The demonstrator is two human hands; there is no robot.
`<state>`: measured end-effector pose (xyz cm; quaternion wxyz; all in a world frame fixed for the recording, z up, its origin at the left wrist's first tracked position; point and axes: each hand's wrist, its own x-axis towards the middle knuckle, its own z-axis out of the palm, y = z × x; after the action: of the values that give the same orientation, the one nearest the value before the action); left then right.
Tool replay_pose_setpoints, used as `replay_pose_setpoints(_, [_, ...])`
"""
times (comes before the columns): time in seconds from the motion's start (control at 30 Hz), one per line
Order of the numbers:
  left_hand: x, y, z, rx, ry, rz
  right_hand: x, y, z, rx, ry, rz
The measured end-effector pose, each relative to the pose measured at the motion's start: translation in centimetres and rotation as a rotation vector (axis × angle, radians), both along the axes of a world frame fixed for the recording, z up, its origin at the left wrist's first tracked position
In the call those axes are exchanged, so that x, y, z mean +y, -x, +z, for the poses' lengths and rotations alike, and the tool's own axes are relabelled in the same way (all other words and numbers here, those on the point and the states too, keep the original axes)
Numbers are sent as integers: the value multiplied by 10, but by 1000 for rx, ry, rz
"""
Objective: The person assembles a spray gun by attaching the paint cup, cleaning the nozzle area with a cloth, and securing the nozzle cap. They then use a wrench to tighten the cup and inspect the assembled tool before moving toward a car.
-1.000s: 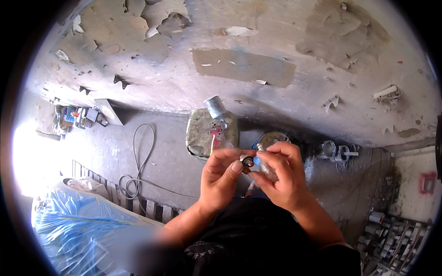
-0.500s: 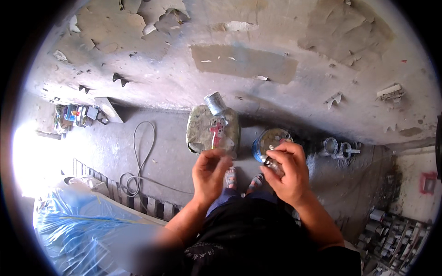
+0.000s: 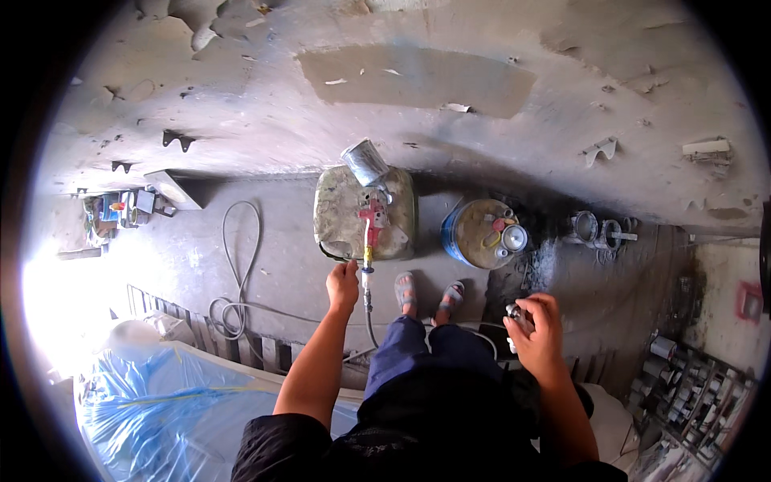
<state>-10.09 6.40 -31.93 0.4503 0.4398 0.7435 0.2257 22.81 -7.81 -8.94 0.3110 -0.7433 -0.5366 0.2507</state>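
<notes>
Left hand [image 3: 343, 285] reaches down beside the spray gun [image 3: 371, 210], which rests on a dirty square can [image 3: 341, 209] on the floor; its fingers curl loosely, gripping nothing, just touching the hose fitting below the gun's handle. Right hand [image 3: 536, 325] hangs well apart, fingers pinching a small metal part [image 3: 514, 312] (too small to identify). The gun sits tilted, cup uppermost: a careless tug on the hose [image 3: 241, 305] could likely tip it off.

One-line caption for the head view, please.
Left hand reaches toward spray gun on a can; right hand holds small metal part.
</notes>
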Motion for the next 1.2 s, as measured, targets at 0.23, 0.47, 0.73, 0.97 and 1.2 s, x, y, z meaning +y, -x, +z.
replay_pose_setpoints(0.23, [73, -32, -65, 134, -53, -37, -26, -4, -36, -115, 203, -36])
replay_pose_setpoints(0.47, [93, -61, -137, 380, -153, 127, -41, 7, -48, -68, 265, -74])
replay_pose_setpoints(0.73, [116, -58, -138, 80, 180, 3, -31, 15, -57, -59, 285, -99])
replay_pose_setpoints(0.97, [81, -25, -69, -362, 51, -33, -3, 3, -73, -7, 285, 29])
replay_pose_setpoints(1.2, [37, 18, 24, -445, 37, 148, 82, 17, -130, 211, 303, 151])
